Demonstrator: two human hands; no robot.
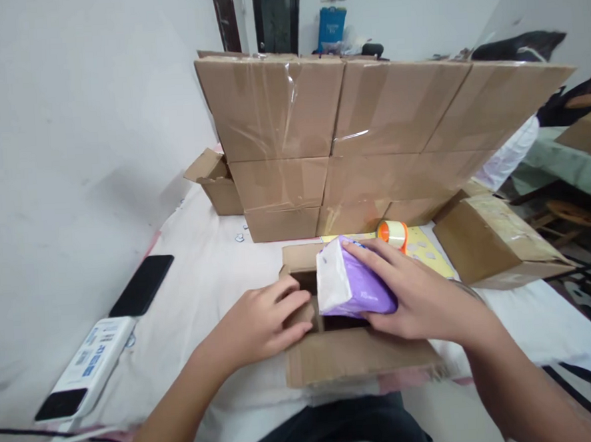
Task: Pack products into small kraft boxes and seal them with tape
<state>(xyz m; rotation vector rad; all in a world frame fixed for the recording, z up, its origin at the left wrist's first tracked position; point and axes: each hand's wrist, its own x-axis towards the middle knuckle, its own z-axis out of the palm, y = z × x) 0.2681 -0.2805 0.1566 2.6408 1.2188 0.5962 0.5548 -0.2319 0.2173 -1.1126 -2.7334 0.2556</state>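
Observation:
My right hand (405,294) grips a purple and white pack of tissues (367,283), tilted over the opening of a small cardboard box (358,357). The box stands with its flaps spread, in front of me on the cloth. At its left side, my left hand (274,315) has its fingers curled over a side flap, thumb toward me. The pack and my right hand hide most of the inside of the box.
Stacked, taped cardboard boxes (369,123) form a wall behind. An orange tape roll (392,234) lies before them. Another box (501,238) stands right, an open one (218,182) left. A black phone (142,285) and a white power strip (91,367) lie along the left wall.

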